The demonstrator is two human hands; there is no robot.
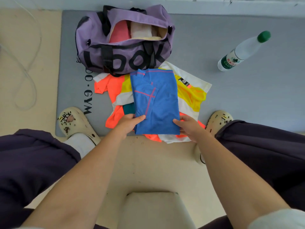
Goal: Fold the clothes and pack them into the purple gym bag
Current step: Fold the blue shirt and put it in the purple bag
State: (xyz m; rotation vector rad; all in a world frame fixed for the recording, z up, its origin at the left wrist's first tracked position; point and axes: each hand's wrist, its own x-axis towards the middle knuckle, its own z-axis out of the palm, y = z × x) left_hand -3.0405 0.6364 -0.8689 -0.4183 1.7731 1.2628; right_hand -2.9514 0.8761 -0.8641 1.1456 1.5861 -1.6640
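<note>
Head view: a blue top (156,100), folded into a long rectangle, lies on a loose heap of orange, yellow and white clothes (189,95) on the grey mat (247,96). Its near end sits between the person's feet; its far end reaches toward 12 o'clock, almost touching the bag (123,45). The bag stands on the mat, zip open, with pink and pale folded pieces already inside.

The left hand (130,122) pinches the near-left corner of the top, thumb over the fabric. The right hand (189,125) pinches the near-right corner in the same way, fingers tucked under the edge.

The top looks like thin mesh knit: light, limp, with no stiffness of its own. Lifted by two corners only, the far half would likely sag and the fold fall open. A safer hold would be flat palms slid under the middle from 9 and 3 o'clock, or one more fold toward 12 o'clock first to make it short enough for the bag mouth. It is not fragile. A bottle (242,52) stands at 2 o'clock, well apart.
</note>
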